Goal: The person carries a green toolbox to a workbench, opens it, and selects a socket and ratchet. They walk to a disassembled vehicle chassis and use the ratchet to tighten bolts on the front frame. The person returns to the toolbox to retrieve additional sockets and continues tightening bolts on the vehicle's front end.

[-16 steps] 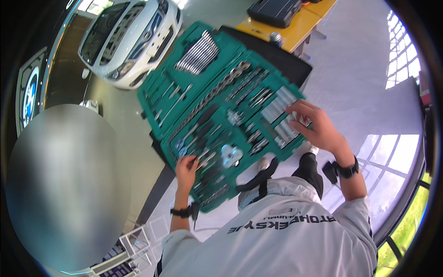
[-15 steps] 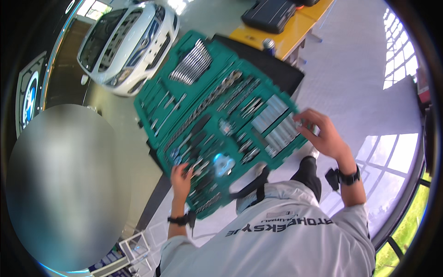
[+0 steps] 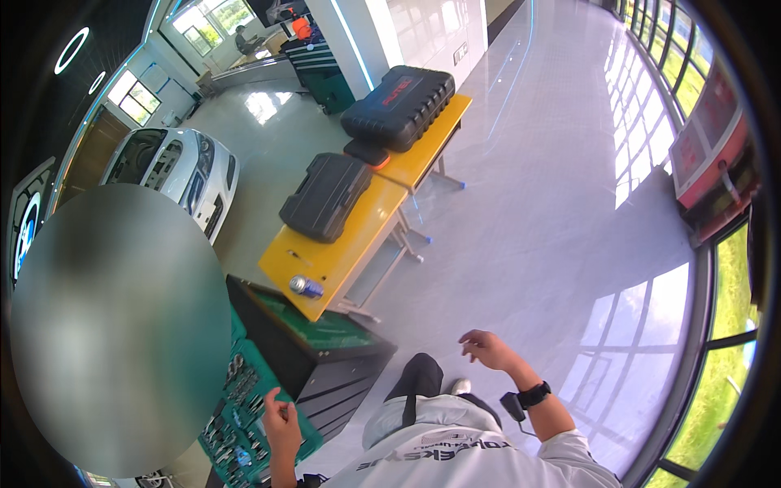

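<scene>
A green open tool case (image 3: 309,439) full of metal tools lies at the lower left, beside a dark cabinet (image 3: 342,398) with ridged sides. In front of its right edge is my left hand (image 3: 282,420), fingers raised and apart, with nothing visible in them. Out over the floor on the right, my right hand (image 3: 486,348) hangs with loosely bent fingers and no object showing in it. A large blurred oval hides much of the case's left part.
Yellow tables (image 3: 382,203) stand ahead, bearing a large black case (image 3: 399,106), a smaller dark case (image 3: 325,195) and a can (image 3: 306,286). A white car (image 3: 183,163) is at the far left. Red equipment (image 3: 708,146) stands at the right by the windows.
My view has swung to the right, so the tool case now sits at the lower left. Both hands have come away from its tools and edge.
</scene>
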`<state>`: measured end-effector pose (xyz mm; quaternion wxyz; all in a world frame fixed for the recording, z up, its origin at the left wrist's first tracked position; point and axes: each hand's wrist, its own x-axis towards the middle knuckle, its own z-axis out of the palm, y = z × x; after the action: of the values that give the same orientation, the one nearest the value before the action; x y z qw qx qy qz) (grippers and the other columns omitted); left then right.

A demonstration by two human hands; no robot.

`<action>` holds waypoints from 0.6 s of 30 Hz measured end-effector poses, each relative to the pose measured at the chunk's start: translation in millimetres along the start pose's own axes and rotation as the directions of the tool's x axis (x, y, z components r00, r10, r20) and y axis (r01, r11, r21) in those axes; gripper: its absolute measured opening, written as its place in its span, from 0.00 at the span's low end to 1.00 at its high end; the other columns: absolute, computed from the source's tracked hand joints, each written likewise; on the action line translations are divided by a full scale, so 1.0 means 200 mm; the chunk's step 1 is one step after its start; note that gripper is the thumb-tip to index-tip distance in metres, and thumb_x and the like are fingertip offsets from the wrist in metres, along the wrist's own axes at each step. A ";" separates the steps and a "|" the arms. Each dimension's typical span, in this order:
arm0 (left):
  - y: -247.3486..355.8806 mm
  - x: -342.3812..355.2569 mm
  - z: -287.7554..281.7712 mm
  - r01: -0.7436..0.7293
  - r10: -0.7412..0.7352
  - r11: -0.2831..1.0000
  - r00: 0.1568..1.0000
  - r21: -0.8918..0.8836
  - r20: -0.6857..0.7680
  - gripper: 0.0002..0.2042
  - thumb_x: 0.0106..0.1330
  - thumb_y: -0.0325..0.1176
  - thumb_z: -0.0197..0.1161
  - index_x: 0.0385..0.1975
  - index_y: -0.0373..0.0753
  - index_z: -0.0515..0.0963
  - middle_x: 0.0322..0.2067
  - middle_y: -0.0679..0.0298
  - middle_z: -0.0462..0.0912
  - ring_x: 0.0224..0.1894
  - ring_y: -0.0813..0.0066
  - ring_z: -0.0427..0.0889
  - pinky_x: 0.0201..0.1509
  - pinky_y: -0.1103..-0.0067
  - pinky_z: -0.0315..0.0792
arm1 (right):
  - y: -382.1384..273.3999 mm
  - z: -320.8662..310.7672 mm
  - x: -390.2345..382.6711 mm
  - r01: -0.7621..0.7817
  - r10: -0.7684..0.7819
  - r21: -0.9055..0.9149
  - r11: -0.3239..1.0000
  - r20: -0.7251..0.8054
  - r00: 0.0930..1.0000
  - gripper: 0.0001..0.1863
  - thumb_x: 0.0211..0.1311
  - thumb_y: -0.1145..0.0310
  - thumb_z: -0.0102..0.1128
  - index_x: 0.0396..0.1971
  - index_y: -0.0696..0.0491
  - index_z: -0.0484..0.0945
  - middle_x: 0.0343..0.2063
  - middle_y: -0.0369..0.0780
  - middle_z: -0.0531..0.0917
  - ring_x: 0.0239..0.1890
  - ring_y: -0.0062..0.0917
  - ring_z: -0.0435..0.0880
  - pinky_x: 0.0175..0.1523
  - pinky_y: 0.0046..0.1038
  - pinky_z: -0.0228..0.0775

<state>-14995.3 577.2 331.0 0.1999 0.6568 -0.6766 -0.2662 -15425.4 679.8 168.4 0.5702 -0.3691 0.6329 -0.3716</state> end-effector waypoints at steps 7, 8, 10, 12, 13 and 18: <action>0.84 0.69 0.99 -0.105 -0.003 0.987 0.742 0.121 0.671 0.25 0.61 0.37 0.63 0.57 0.38 0.65 0.31 0.56 0.83 0.33 0.59 0.82 0.41 0.69 0.74 | -0.13 -1.30 0.81 -0.013 -0.126 -0.412 0.911 -0.309 0.943 0.15 0.63 0.66 0.51 0.47 0.57 0.75 0.31 0.45 0.84 0.36 0.34 0.83 0.43 0.33 0.74; 0.89 0.82 1.19 -0.077 -0.055 0.986 0.680 0.146 0.732 0.25 0.62 0.39 0.63 0.56 0.38 0.65 0.34 0.55 0.83 0.36 0.58 0.82 0.43 0.68 0.74 | -0.04 -1.50 0.83 -0.118 -0.166 -0.556 0.822 -0.433 0.886 0.15 0.62 0.66 0.51 0.46 0.56 0.76 0.32 0.46 0.84 0.38 0.38 0.83 0.44 0.36 0.74; 1.14 1.21 1.76 -0.343 0.015 0.915 0.551 0.210 0.834 0.23 0.63 0.42 0.60 0.55 0.39 0.68 0.39 0.53 0.83 0.42 0.56 0.82 0.46 0.66 0.74 | 0.10 -1.93 0.76 -0.319 -0.054 -0.571 0.757 -0.540 0.840 0.14 0.62 0.64 0.50 0.45 0.53 0.77 0.34 0.46 0.84 0.40 0.44 0.81 0.46 0.42 0.73; 1.52 1.48 2.21 -0.738 0.084 0.653 0.292 0.169 0.953 0.22 0.63 0.43 0.57 0.53 0.38 0.71 0.44 0.52 0.82 0.47 0.54 0.81 0.49 0.64 0.74 | 0.12 -2.31 0.58 -0.504 0.204 -0.422 0.754 -0.578 0.790 0.14 0.61 0.66 0.51 0.45 0.52 0.76 0.39 0.50 0.83 0.44 0.48 0.80 0.50 0.43 0.71; 1.83 1.69 2.43 -0.866 0.080 0.495 0.133 0.076 0.988 0.21 0.63 0.44 0.56 0.52 0.38 0.72 0.45 0.51 0.81 0.48 0.53 0.80 0.50 0.63 0.75 | 0.21 -2.52 0.53 -0.564 0.250 -0.392 0.727 -0.613 0.749 0.14 0.61 0.65 0.51 0.44 0.51 0.78 0.39 0.50 0.83 0.45 0.47 0.80 0.50 0.43 0.72; 3.46 2.17 3.25 -0.962 0.807 0.228 0.102 -0.149 0.581 0.15 0.64 0.35 0.57 0.48 0.36 0.72 0.39 0.52 0.81 0.41 0.57 0.81 0.45 0.64 0.75 | 0.68 -3.31 0.19 -0.801 0.445 -0.022 0.598 -0.822 0.354 0.12 0.55 0.63 0.55 0.38 0.50 0.81 0.42 0.47 0.83 0.48 0.42 0.79 0.54 0.40 0.71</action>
<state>-15963.8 205.9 221.7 0.0248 0.0201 -0.9851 -0.1693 -16093.6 739.9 79.7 0.2585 -0.0157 0.9621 -0.0854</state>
